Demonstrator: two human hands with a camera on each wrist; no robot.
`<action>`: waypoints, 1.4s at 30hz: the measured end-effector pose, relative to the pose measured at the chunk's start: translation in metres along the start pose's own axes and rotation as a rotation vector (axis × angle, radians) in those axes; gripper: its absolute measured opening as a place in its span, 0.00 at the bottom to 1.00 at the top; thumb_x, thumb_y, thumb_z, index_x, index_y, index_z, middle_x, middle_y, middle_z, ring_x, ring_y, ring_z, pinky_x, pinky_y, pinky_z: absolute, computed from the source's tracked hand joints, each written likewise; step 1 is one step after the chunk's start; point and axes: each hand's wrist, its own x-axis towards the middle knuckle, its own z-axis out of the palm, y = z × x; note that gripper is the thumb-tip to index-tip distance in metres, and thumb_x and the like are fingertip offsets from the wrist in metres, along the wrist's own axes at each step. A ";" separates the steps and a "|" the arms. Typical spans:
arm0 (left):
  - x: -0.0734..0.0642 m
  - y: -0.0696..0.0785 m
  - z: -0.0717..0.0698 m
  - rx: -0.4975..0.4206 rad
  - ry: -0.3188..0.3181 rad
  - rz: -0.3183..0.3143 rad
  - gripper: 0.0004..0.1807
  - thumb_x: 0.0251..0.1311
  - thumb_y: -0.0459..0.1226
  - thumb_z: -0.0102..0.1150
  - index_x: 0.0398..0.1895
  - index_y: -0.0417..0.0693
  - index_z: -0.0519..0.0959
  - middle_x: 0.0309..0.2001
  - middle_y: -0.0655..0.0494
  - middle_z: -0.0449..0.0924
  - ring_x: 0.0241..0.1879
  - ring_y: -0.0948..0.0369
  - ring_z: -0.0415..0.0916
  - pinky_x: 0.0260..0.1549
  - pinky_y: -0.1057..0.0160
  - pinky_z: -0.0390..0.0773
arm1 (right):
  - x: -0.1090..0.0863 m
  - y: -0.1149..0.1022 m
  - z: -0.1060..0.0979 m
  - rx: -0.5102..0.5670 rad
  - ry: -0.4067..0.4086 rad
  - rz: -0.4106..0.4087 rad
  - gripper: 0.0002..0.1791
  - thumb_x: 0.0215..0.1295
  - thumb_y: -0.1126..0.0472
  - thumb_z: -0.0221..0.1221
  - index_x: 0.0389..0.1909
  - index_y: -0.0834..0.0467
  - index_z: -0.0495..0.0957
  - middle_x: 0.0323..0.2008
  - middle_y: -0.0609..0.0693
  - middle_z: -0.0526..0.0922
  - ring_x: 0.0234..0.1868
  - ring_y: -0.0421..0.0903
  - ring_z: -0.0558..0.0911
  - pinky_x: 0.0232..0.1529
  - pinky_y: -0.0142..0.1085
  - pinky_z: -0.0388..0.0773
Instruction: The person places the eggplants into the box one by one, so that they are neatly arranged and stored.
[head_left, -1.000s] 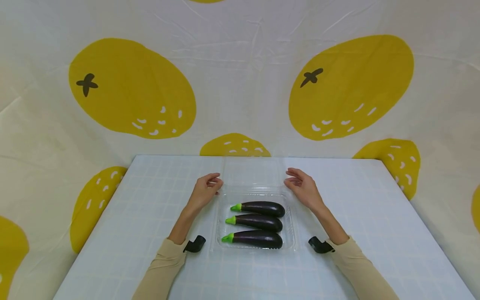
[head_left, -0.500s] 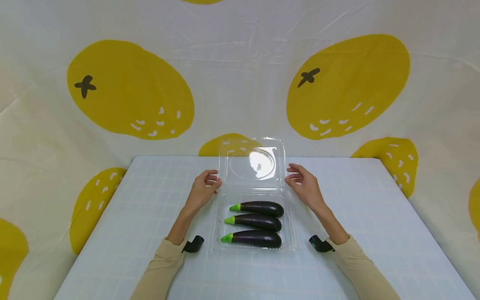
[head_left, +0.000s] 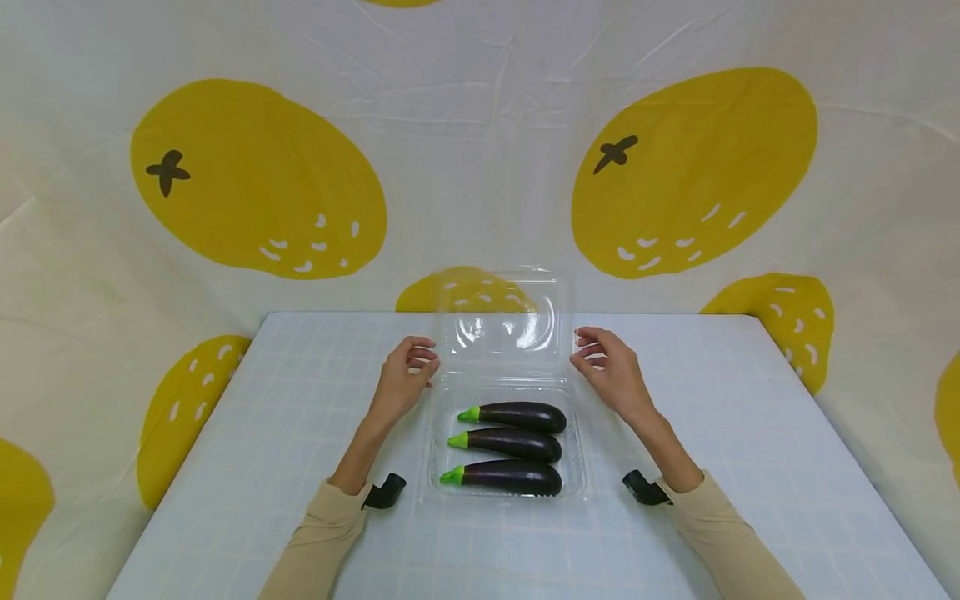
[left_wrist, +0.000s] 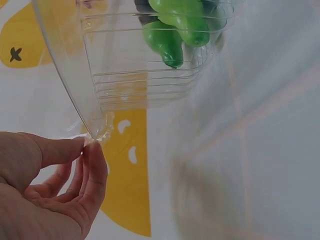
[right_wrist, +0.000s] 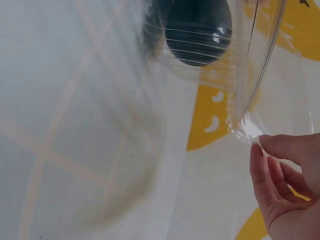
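A clear plastic clamshell container (head_left: 576,487) lies on the table, its lid (head_left: 517,333) standing raised at the back hinge. Inside, three dark eggplants, the back one (head_left: 522,415), the middle one (head_left: 517,445) and the front one (head_left: 517,477), lie in a row with green stems pointing left. My left hand (head_left: 402,377) is at the left end of the hinge; in the left wrist view its thumb and forefinger pinch the container's corner. At the right end, my right hand (right_wrist: 287,185) pinches the opposite corner between thumb and forefinger, other fingers loosely curled.
The pale blue checked table (head_left: 300,417) extends to both sides of the container. A white curtain (head_left: 480,167) printed with large yellow fruit hangs right behind the table's back edge. Black wrist cameras, the left one (head_left: 386,492) and the right one (head_left: 645,488), jut from beige sleeves.
The lid has swung up from a low position to a raised one, mostly in the first half second. Both hands stay almost in place beside the hinge, the left shifting slightly left.
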 end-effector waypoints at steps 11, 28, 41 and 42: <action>-0.009 0.003 0.000 0.042 0.074 0.042 0.11 0.67 0.30 0.66 0.50 0.36 0.79 0.34 0.43 0.79 0.36 0.45 0.79 0.29 0.63 0.85 | -0.006 -0.006 -0.007 -0.015 0.018 -0.049 0.17 0.60 0.72 0.71 0.49 0.65 0.79 0.42 0.60 0.82 0.42 0.54 0.85 0.43 0.35 0.86; -0.026 0.005 -0.008 -0.096 0.042 0.015 0.12 0.70 0.33 0.63 0.50 0.32 0.83 0.45 0.39 0.85 0.44 0.39 0.83 0.44 0.54 0.86 | -0.024 -0.017 -0.022 -0.057 -0.046 -0.003 0.08 0.69 0.64 0.67 0.45 0.61 0.84 0.41 0.54 0.87 0.44 0.52 0.86 0.51 0.48 0.84; -0.045 0.008 -0.015 -0.104 0.018 -0.106 0.27 0.77 0.52 0.53 0.50 0.35 0.86 0.47 0.36 0.86 0.46 0.40 0.84 0.48 0.64 0.84 | -0.044 -0.018 -0.034 -0.036 -0.122 -0.029 0.07 0.71 0.64 0.65 0.46 0.59 0.87 0.43 0.50 0.89 0.44 0.49 0.88 0.47 0.29 0.84; -0.046 0.009 -0.017 -0.090 0.016 -0.127 0.28 0.76 0.54 0.53 0.51 0.36 0.86 0.46 0.38 0.87 0.46 0.41 0.84 0.51 0.62 0.83 | -0.046 -0.018 -0.035 -0.033 -0.135 -0.021 0.07 0.71 0.65 0.64 0.47 0.59 0.87 0.44 0.51 0.89 0.45 0.51 0.88 0.47 0.31 0.84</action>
